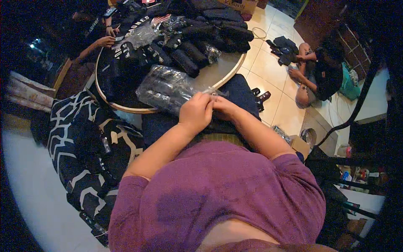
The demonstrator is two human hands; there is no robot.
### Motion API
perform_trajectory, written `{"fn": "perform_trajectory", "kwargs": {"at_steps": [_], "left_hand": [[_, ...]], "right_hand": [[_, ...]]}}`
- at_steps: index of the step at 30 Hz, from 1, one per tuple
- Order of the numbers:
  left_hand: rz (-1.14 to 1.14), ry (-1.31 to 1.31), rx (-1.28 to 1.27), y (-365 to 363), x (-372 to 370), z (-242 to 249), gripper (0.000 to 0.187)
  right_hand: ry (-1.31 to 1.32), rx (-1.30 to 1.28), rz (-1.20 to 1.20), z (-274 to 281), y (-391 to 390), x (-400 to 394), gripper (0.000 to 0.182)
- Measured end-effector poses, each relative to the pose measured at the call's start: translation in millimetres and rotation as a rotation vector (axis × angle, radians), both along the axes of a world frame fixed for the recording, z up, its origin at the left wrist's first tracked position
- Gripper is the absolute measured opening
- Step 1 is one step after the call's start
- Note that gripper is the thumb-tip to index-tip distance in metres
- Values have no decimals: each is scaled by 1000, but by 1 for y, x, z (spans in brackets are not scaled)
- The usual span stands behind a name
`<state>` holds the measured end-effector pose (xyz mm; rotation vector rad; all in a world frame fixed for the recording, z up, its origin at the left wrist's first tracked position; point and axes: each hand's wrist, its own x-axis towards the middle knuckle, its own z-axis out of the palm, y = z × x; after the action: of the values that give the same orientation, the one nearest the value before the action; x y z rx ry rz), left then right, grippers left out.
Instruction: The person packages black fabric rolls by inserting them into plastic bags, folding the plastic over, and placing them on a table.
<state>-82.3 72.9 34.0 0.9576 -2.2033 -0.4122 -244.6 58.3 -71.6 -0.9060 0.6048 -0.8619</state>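
Note:
A clear plastic bag (163, 87) with something dark inside lies over the near edge of the round table (228, 73). Its right end is pinched by my left hand (195, 110), whose fingers are closed. Close beside it, my right hand (224, 106) has its fingers closed at the same end of the plastic. The two hands nearly touch, above my lap. Rolled black garments (184, 62) are heaped on the table behind the bag, some with white lettering.
A co-worker's hands (107, 40) are at the table's left edge. Another person (327, 73) sits on the tiled floor at the right, beside dark cloth (285, 47). A black-and-white patterned cloth (75, 138) covers something at my left. A cardboard box (300, 145) stands at the right.

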Motion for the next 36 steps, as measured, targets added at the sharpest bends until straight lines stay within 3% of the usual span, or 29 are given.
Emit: {"fn": "perform_trajectory", "kwargs": {"at_steps": [1, 3, 5, 8, 10, 13, 16, 21, 24, 26, 29, 31, 32, 34, 35, 36], "left_hand": [[-14, -7, 24, 0, 1, 2, 7], [-26, -10, 46, -1, 2, 3, 7], [-24, -6, 114, -1, 2, -1, 10], [-79, 74, 106, -2, -5, -3, 11], [-139, 25, 96, -3, -6, -2, 12], [-171, 112, 108, -8, -9, -7, 12], [-135, 63, 146, -11, -6, -3, 11], [-197, 110, 178, -14, -6, -3, 8], [-213, 82, 221, -20, -1, -6, 10], [-238, 65, 229, -26, 4, -4, 12], [-323, 57, 286, -34, 22, 9, 19], [-260, 179, 338, -42, 44, 14, 26], [-211, 180, 359, -46, 57, 12, 26], [-88, 182, 355, -52, 77, 20, 21], [-51, 173, 341, -55, 87, 20, 19], [-16, 199, 357, -58, 93, 20, 17]], "right_hand": [[-1, -5, 4, -4, -4, -2, 54], [30, -318, 261, -5, -11, -4, 64], [88, -349, 173, -5, -17, 7, 69], [435, -575, 16, 2, -39, 18, 73], [315, -482, 51, 6, -50, 34, 73], [337, -1075, -168, 21, -60, 57, 68], [755, -958, -227, 18, -76, 80, 62], [750, -866, -220, 35, -93, 100, 61], [952, -656, -226, 36, -92, 103, 69], [720, -705, -281, 17, -85, 103, 71], [530, -805, -20, 20, -56, 60, 60], [855, -954, 428, 37, -52, 23, 49], [740, -967, 316, 33, -40, 7, 45], [870, -634, 629, 89, -34, -30, 38], [838, -495, 674, 76, -39, -55, 34], [710, -491, 702, 97, -48, -68, 33]]}}
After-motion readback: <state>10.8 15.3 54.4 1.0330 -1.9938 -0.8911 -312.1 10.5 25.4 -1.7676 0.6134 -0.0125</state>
